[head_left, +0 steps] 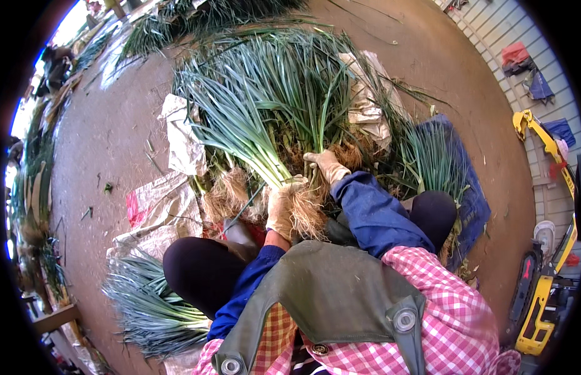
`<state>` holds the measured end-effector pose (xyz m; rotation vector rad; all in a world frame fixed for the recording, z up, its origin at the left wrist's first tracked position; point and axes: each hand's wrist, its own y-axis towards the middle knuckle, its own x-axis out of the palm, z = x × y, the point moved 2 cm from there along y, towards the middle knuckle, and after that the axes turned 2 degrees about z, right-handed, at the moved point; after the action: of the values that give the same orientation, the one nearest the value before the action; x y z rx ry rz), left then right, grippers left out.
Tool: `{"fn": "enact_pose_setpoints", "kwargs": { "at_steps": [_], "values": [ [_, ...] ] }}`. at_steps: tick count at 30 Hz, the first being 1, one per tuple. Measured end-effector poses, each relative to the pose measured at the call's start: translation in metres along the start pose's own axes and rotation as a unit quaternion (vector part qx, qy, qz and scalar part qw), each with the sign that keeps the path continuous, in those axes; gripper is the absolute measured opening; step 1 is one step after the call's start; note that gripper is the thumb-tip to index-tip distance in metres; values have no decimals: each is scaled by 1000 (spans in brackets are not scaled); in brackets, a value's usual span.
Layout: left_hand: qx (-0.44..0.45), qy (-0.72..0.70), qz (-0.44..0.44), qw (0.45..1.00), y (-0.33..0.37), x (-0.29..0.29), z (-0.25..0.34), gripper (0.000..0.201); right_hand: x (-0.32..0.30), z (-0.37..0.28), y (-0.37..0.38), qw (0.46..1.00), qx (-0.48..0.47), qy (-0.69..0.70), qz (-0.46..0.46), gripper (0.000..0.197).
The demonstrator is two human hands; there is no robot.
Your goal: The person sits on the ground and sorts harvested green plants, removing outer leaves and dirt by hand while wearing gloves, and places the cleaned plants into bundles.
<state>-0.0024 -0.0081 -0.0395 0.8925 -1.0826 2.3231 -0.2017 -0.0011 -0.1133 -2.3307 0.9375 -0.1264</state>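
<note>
Left hand (281, 211), gloved, clenched round a leek bunch (251, 147), roots by the wrist, leaves spread over the big leek pile (284, 72). Right hand (328, 166), gloved, touches stalks at the pile's near edge; can't tell if it grips. Beige sack (184, 140) left of the pile, light sack (368, 106) at its right side. Blue sheet (473, 209) right of the pile, more leeks (437, 153) on it. Separate leek bundle (156, 306) near-left of the pile. Yellow excavator (540, 306) far right of it.
</note>
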Motion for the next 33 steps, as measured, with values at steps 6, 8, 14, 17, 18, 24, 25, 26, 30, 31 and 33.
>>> {"fn": "enact_pose_setpoints", "kwargs": {
  "at_steps": [6,8,14,17,18,24,25,26,30,31,33],
  "values": [
    [10,16,7,1000,4,2,-4,20,1,-20,10,999,1,-17,-32,19],
    [26,52,8,998,11,-3,-8,19,1,-14,5,993,19,-19,-119,18],
    [-16,47,18,999,8,-3,-14,16,-2,-18,-24,973,-31,98,-208,18],
    [-62,-27,12,998,1,-7,-8,17,15,-40,-63,958,-62,138,-245,18],
    [-55,-34,7,998,1,0,-7,17,14,-43,-65,967,-63,104,-225,19],
    [-21,-24,19,999,-2,1,-4,17,20,-38,-76,987,-49,62,-142,17],
    [-10,-26,28,999,0,-6,-3,17,22,-38,-79,989,-33,60,-130,18],
    [41,-21,27,999,6,-20,-4,18,24,-39,-77,993,-12,3,-118,19],
    [21,-57,-17,998,-2,15,-2,19,-4,-21,-31,998,-41,-34,23,14],
    [23,-68,-6,997,-6,7,2,20,7,-29,-38,994,-1,-77,71,13],
    [12,-92,-52,994,-10,-1,9,22,-8,-46,-40,976,-34,-154,150,24]
  ]
}}
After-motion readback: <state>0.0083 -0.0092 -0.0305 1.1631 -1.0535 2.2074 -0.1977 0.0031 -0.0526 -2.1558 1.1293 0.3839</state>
